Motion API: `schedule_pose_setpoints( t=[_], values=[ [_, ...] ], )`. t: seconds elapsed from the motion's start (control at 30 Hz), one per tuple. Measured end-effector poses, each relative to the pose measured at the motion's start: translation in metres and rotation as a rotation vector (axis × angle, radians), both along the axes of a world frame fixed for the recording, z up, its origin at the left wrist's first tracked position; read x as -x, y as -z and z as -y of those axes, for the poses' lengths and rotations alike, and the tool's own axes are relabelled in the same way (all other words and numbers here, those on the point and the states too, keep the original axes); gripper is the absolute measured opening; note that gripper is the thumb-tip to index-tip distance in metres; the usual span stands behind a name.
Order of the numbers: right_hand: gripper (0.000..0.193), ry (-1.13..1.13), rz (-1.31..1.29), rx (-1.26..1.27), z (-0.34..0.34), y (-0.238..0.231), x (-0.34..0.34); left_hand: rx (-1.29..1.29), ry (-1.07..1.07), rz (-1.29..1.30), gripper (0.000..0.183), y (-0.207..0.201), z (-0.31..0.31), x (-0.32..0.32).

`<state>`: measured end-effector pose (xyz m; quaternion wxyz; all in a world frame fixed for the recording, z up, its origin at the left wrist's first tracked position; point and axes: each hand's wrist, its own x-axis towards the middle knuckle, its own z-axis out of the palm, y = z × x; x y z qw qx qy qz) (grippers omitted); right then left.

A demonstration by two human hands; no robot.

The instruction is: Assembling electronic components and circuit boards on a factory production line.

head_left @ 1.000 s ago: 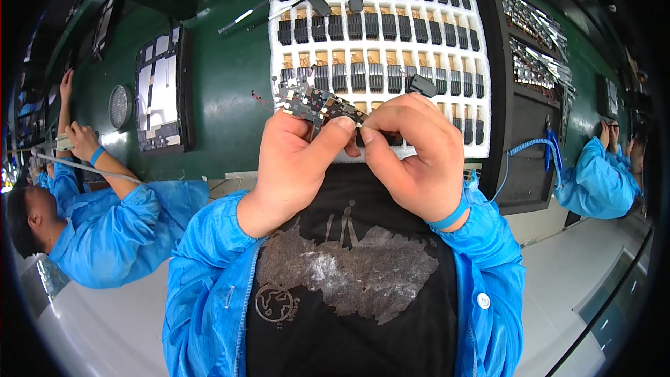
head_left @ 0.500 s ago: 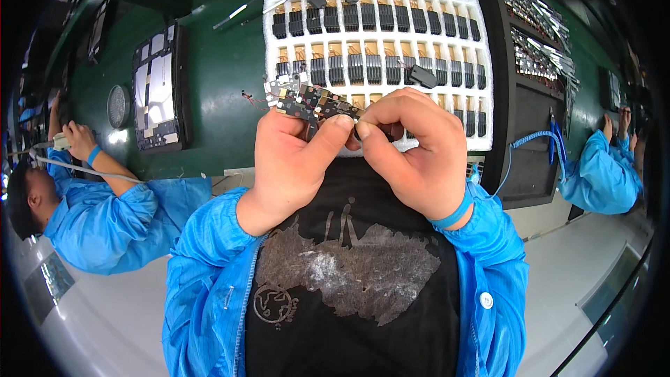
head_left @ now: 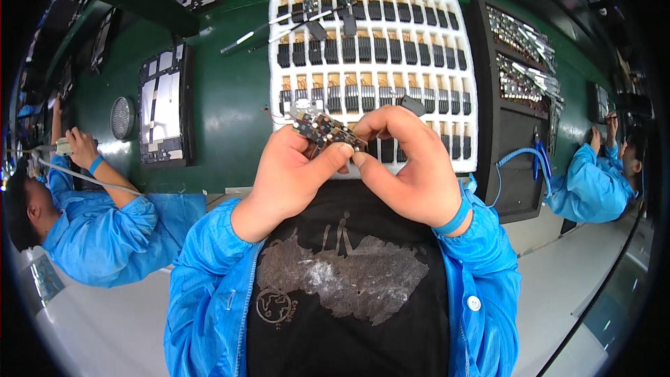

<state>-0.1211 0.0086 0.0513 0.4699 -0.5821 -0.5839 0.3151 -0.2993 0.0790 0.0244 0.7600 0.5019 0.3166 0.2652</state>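
Observation:
A small bundle of dark circuit boards (head_left: 321, 129) with silvery patches and thin wires is held up in front of my chest, over the near edge of the white foam tray (head_left: 473, 146). My left hand (head_left: 283, 178) grips its near side, thumb on top. At the right end, the thumb and bent index finger of my right hand (head_left: 412, 167) close on the board's edge; their exact contact is partly hidden. Rows of black rectangular modules fill the tray's slots. One loose black module (head_left: 413, 105) lies across the slots just beyond my right hand.
More loose boards with black modules (head_left: 316, 29) and strips lie on the tray's far left. At right is a black partitioned tray (head_left: 513, 126) with boards, blue-handled pliers (head_left: 541, 157) and a coiled blue cord (head_left: 513, 156). Leftward are a framed panel (head_left: 159, 112), a round dish (head_left: 122, 117) and a co-worker (head_left: 98, 230).
The whole view has shifted, so bench and hands sit lower in the picture. My right fingers have changed their pinch slightly at the board's right end. Both hands stay on the boards.

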Motion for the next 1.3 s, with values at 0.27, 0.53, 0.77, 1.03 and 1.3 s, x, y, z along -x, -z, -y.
schedule_pose_setpoints(
  t=[0.27,0.53,0.77,1.03,1.3],
  values=[
    [0.005,-0.201,0.093,0.051,-0.012,-0.014,-0.007,-0.018,0.031,-0.086,0.012,-0.001,-0.004,0.013],
    [0.004,-0.231,-0.020,0.037,-0.024,-0.023,-0.005,-0.072,-0.245,0.085,0.017,0.005,-0.019,0.027],
    [0.016,0.047,-0.382,0.201,-0.083,-0.003,-0.037,-0.089,-0.567,0.143,0.018,-0.001,-0.062,0.063],
    [0.021,0.384,-0.275,0.345,-0.157,0.049,-0.092,0.000,-0.288,0.075,0.034,0.000,-0.054,0.074],
    [0.026,0.460,0.243,0.145,-0.137,0.043,-0.105,0.127,-0.155,0.102,0.041,-0.001,-0.040,0.056]
  ],
)
